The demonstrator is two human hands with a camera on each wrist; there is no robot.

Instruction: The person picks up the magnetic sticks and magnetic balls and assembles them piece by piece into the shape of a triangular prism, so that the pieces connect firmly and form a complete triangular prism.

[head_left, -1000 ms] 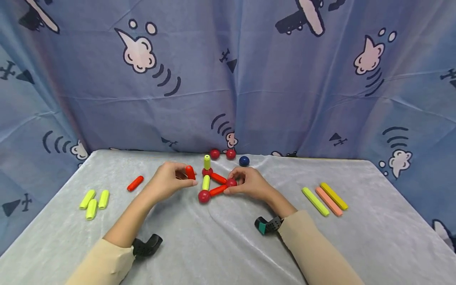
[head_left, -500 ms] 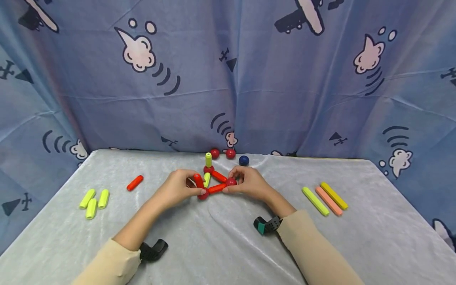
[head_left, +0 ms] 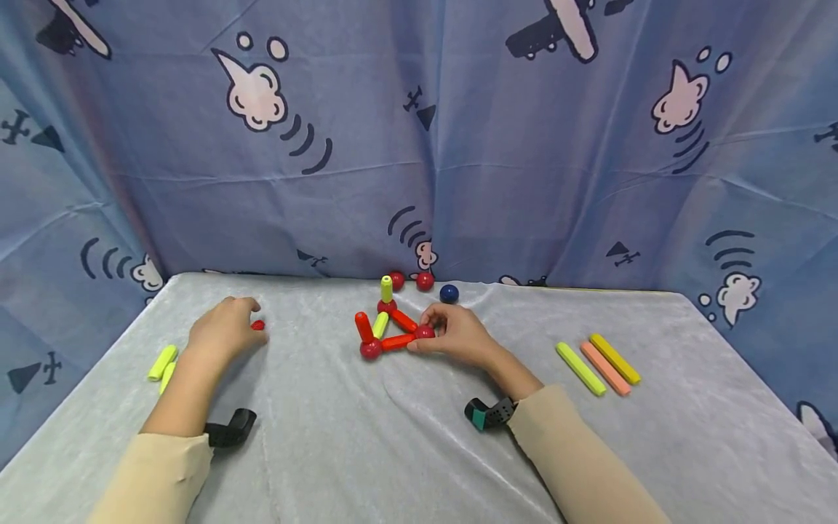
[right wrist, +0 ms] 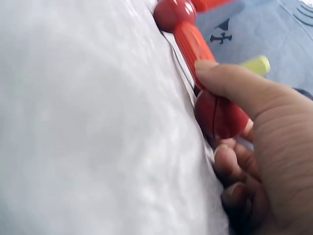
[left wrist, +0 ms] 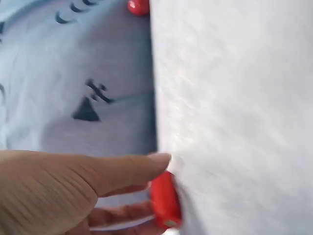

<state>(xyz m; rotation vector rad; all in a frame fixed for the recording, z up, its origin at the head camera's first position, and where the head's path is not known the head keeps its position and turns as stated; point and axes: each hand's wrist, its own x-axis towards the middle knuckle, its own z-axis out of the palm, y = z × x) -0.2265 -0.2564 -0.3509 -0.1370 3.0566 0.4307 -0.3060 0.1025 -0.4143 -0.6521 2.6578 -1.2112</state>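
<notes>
A triangular frame of balls and short sticks stands mid-table. Its front left ball [head_left: 370, 349] carries an upright red stick [head_left: 363, 327], and its back ball [head_left: 387, 307] an upright lime stick [head_left: 387, 288]. My right hand [head_left: 463, 336] grips the frame's right-hand red ball [head_left: 425, 332], its thumb on the adjoining red stick [right wrist: 190, 41] in the right wrist view. Off to the left, my left hand [head_left: 222, 331] reaches around a loose red stick [head_left: 258, 325]. Thumb and fingers lie either side of that stick in the left wrist view, fingertips right at it.
Two loose red balls [head_left: 424, 281] and a blue ball [head_left: 449, 293] sit at the table's back edge, before a patterned curtain [head_left: 366, 145]. Lime sticks [head_left: 162, 362] lie at left, partly hidden by the left arm. A longer lime, a salmon [head_left: 605, 368] and a yellow stick lie at right.
My left hand set a red stick upright on the front left ball, let go and moved left to the loose red stick. The right hand has stayed on its ball.
</notes>
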